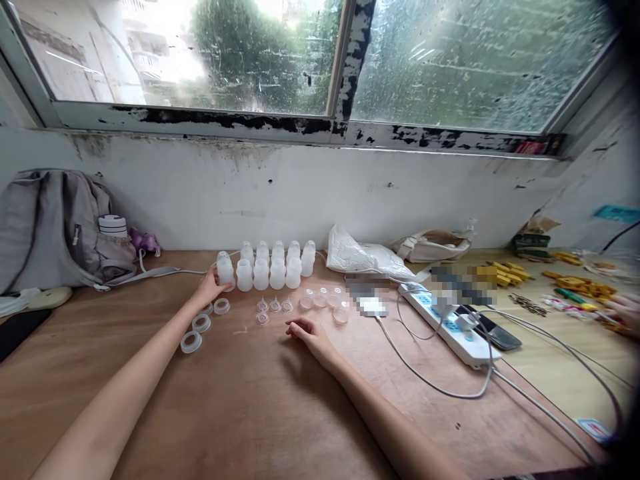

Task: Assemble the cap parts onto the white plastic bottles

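Bottle [225,269] at the left end of the cluster sits on the table's far side, and I see my left hand [210,288] wrapped around its base, fingers closed on it. My right hand [309,333] rests loosely curled on the wood, holding nothing. Risk as I judge it: the other bottles [275,265] stand packed just beside, so a sideways tug could topple them, and the collar rings [201,323] lie near my left wrist. Plywood table [260,407], worn; power strip [445,323] with cables at right, grey backpack [55,227] left, peeling window [330,60] above.
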